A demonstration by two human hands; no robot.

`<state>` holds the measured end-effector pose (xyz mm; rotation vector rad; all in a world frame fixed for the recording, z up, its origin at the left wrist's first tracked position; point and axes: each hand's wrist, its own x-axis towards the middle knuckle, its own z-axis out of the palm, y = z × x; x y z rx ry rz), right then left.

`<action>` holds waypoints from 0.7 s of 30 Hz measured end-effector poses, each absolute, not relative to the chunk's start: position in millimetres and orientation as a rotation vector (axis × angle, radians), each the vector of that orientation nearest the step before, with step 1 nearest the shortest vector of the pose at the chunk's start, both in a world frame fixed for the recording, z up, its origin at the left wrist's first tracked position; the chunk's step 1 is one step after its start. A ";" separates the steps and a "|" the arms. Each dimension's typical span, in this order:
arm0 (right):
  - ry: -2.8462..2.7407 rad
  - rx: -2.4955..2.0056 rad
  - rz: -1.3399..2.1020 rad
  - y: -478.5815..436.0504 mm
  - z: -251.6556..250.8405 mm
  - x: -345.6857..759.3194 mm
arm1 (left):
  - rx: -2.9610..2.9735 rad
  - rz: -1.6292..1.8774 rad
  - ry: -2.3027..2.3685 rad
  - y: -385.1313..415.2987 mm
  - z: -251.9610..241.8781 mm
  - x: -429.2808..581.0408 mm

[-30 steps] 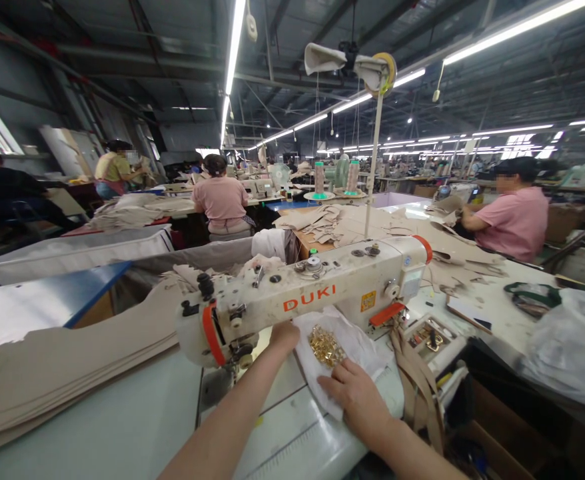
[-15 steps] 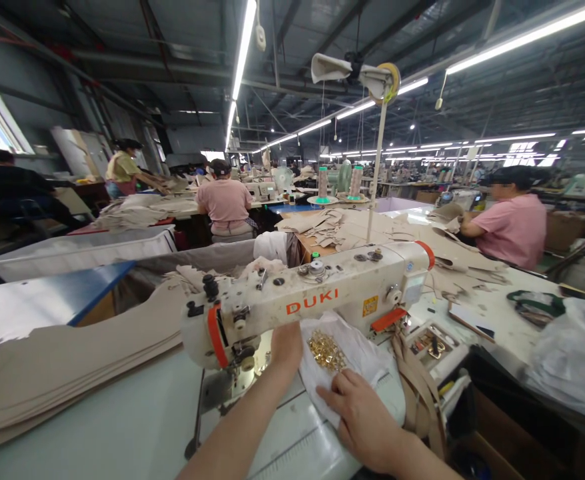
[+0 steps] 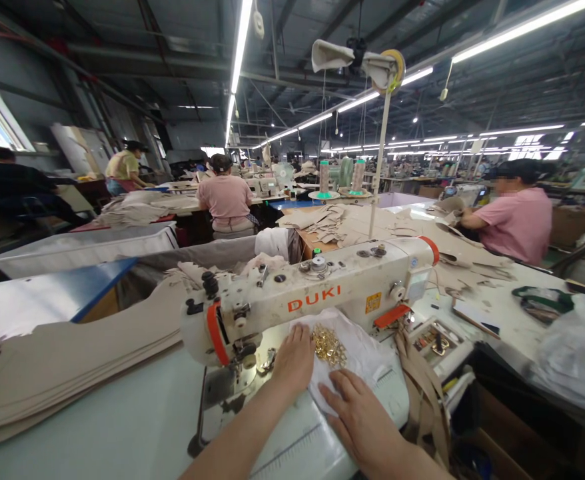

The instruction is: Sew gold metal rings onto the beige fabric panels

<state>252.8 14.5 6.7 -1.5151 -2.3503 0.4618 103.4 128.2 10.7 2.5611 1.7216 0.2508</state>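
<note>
Uncurling at the left edge of the white sheet [image 3: 365, 337], the left hand [image 3: 294, 360] now lies over it, fingers nearly straight; anything under its palm, cannot tell. Right hand [image 3: 365, 417]: loosely open, fingers slightly bent, no hold visible. Gold metal pieces [image 3: 328, 345] sit heaped on the sheet, just beside the left fingertips, beyond the right; apparently flanked by both hands.

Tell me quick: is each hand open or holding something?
Left hand: open, fingers on the thin white sheet beside golden metal pieces.
Right hand: open, fingers spread over the same sheet.
</note>
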 end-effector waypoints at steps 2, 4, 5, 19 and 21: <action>-2.336 -1.534 0.446 20.7 6.7 249.8 | 2.548 0.214 1.750 135.4 11.9 106.0; -2.315 -1.537 0.424 27.5 7.1 247.3 | 2.533 0.192 1.774 142.6 12.1 107.9; -2.307 -1.535 0.412 30.8 7.3 246.4 | 2.523 0.184 1.785 145.9 11.7 108.4; -2.286 -1.554 0.374 44.2 16.2 240.5 | 2.467 0.160 1.811 165.5 11.5 109.8; -2.280 -1.554 0.355 43.8 15.5 240.3 | 2.482 0.209 1.805 162.2 14.5 110.4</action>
